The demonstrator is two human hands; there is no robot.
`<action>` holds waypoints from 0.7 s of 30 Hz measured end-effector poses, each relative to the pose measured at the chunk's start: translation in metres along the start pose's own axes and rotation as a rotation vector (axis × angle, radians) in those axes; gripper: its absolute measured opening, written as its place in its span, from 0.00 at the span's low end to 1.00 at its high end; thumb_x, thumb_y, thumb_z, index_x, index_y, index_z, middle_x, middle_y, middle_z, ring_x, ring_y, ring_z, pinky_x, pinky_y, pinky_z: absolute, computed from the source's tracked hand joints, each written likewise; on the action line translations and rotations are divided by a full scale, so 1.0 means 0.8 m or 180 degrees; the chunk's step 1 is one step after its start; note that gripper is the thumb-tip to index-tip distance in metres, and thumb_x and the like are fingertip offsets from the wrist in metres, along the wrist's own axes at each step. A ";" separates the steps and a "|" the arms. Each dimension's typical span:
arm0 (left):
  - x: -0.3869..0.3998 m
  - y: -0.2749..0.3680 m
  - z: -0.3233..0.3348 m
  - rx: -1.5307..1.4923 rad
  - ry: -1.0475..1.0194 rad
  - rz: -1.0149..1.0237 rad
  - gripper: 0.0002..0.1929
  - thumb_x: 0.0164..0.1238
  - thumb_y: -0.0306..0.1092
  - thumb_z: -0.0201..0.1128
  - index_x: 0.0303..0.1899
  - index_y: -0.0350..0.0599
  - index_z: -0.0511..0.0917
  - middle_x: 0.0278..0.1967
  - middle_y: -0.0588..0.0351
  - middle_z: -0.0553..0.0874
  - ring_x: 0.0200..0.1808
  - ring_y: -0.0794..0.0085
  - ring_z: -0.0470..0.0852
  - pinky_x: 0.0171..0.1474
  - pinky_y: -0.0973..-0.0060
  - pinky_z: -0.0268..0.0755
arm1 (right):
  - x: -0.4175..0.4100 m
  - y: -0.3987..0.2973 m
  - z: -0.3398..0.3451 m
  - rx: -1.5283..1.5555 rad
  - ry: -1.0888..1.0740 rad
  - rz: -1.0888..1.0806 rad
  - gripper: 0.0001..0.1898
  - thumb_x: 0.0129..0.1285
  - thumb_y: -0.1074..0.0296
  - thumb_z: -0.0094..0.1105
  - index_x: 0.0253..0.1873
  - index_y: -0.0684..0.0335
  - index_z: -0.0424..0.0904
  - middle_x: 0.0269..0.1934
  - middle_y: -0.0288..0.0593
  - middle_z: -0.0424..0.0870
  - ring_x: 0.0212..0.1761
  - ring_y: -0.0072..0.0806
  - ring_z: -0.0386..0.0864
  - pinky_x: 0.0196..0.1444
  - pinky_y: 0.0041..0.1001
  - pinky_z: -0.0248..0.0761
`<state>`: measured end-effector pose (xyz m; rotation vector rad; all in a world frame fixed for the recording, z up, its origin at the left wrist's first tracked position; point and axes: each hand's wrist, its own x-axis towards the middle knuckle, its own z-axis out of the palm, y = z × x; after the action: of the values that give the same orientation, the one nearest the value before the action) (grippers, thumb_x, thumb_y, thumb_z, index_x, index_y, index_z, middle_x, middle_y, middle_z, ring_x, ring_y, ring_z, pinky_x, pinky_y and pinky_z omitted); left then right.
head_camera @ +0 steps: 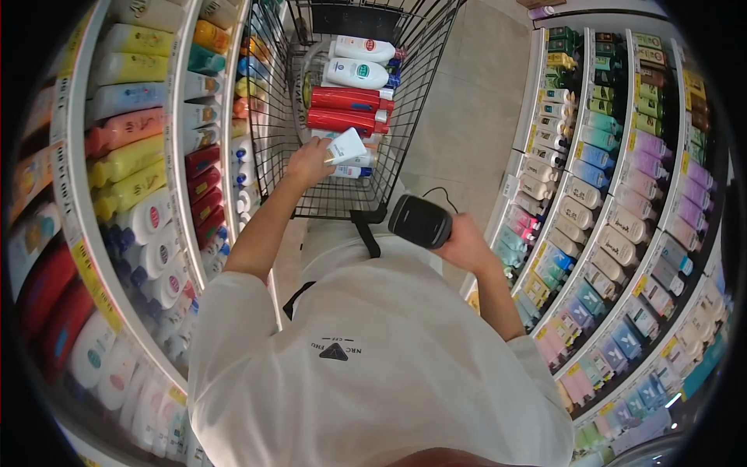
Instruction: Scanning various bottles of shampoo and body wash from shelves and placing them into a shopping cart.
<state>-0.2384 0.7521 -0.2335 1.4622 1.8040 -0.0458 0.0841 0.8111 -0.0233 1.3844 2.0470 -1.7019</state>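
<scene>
My left hand point(310, 160) grips a white squeeze tube point(349, 146) with a gold-brown band, held over the near part of a black wire shopping cart point(327, 201). Below it in the cart lie several white bottles or tubes point(349, 171), partly hidden by the hand and the tube. Farther in are two red bottles point(344, 121) lying side by side. Past those rest white bottles point(357, 73) with coloured oval labels. In my right hand point(467, 242) is a black handheld barcode scanner point(420, 222), held beside the cart's near right corner. A thin dark cable shows behind it.
On the left, shelves point(178, 175) of bottles in many colours stand close to the cart. Another shelf unit point(607, 201), packed with bottles and tubes, runs along the right. Tiled floor point(473, 111) lies between the cart and the right shelves. A black strap point(366, 233) hangs at the cart's near edge.
</scene>
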 end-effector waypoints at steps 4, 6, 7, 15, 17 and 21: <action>0.058 -0.032 0.077 0.0446 0.0258 0.0780 0.31 0.60 0.38 0.74 0.66 0.51 0.75 0.58 0.52 0.80 0.60 0.56 0.82 0.63 0.58 0.75 | 0.000 0.020 0.015 -0.0300 -0.0288 0.0438 0.18 0.53 0.64 0.74 0.47 0.64 0.84 0.37 0.58 0.87 0.41 0.58 0.84 0.44 0.40 0.79; 0.086 -0.049 0.119 0.0948 0.0531 0.1584 0.30 0.59 0.36 0.72 0.64 0.50 0.76 0.57 0.54 0.80 0.60 0.59 0.81 0.64 0.59 0.74 | 0.007 0.009 0.016 -0.0358 -0.0373 0.0475 0.19 0.53 0.63 0.74 0.48 0.64 0.84 0.38 0.58 0.87 0.41 0.58 0.84 0.45 0.40 0.79; 0.094 -0.047 0.127 0.0885 0.0554 0.1535 0.30 0.59 0.36 0.72 0.64 0.50 0.76 0.57 0.54 0.80 0.60 0.59 0.81 0.64 0.59 0.74 | 0.006 0.002 0.015 -0.0345 -0.0396 0.0510 0.19 0.53 0.63 0.74 0.49 0.64 0.84 0.39 0.58 0.87 0.42 0.58 0.84 0.45 0.40 0.79; 0.002 -0.003 0.029 -0.0390 0.1571 0.0616 0.22 0.65 0.38 0.68 0.61 0.48 0.80 0.53 0.50 0.83 0.58 0.55 0.82 0.59 0.57 0.77 | 0.035 0.006 0.010 -0.0765 -0.0689 0.0133 0.20 0.53 0.62 0.74 0.49 0.64 0.86 0.40 0.57 0.89 0.43 0.55 0.86 0.47 0.38 0.80; -0.023 0.009 -0.024 -0.0932 0.2681 0.0515 0.20 0.67 0.39 0.70 0.59 0.49 0.83 0.52 0.50 0.85 0.58 0.54 0.83 0.59 0.58 0.78 | 0.031 -0.007 0.010 -0.0588 -0.0406 -0.0343 0.18 0.54 0.63 0.74 0.49 0.62 0.87 0.41 0.54 0.90 0.42 0.50 0.88 0.47 0.37 0.80; -0.169 -0.023 -0.219 -0.0382 0.4873 -0.0104 0.13 0.62 0.33 0.73 0.48 0.44 0.85 0.46 0.49 0.86 0.50 0.53 0.84 0.53 0.60 0.78 | 0.043 -0.029 0.018 -0.0423 -0.0385 -0.0313 0.17 0.56 0.69 0.78 0.51 0.66 0.88 0.42 0.46 0.93 0.42 0.25 0.89 0.48 0.30 0.80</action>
<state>-0.3475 0.7217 -0.0426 1.4054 2.8322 1.4897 0.0421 0.8195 -0.0337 1.1306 2.1487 -1.6095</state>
